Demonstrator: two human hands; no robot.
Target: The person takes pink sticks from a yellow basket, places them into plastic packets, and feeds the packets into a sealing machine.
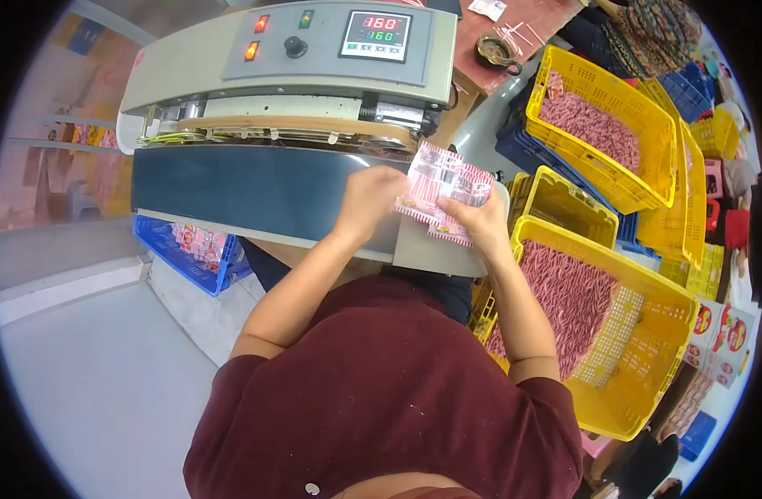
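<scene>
Two pink-and-white striped packets overlap at the right end of the sealing machine (pixel 339 108). The left packet (pixel 431 179) is held at its left edge by my left hand (pixel 372 200), whose fingers are pinched together. My right hand (pixel 478 220) grips the right packet (pixel 474 185), with the thumb across its front near the overlap. Both packets are tilted, over the machine's pale end plate (pixel 435 251). The machine's belt (pixel 289 126) runs just behind and to the left of my hands, above a dark blue panel (pixel 248 185).
Yellow crates (pixel 647 424) with pink sticks stand on the right, one higher up at the back. A blue crate (pixel 217 281) with packets sits below the machine at left. A red table (pixel 514 37) holds a dark round dish (pixel 495 51). Other people are at the right edges.
</scene>
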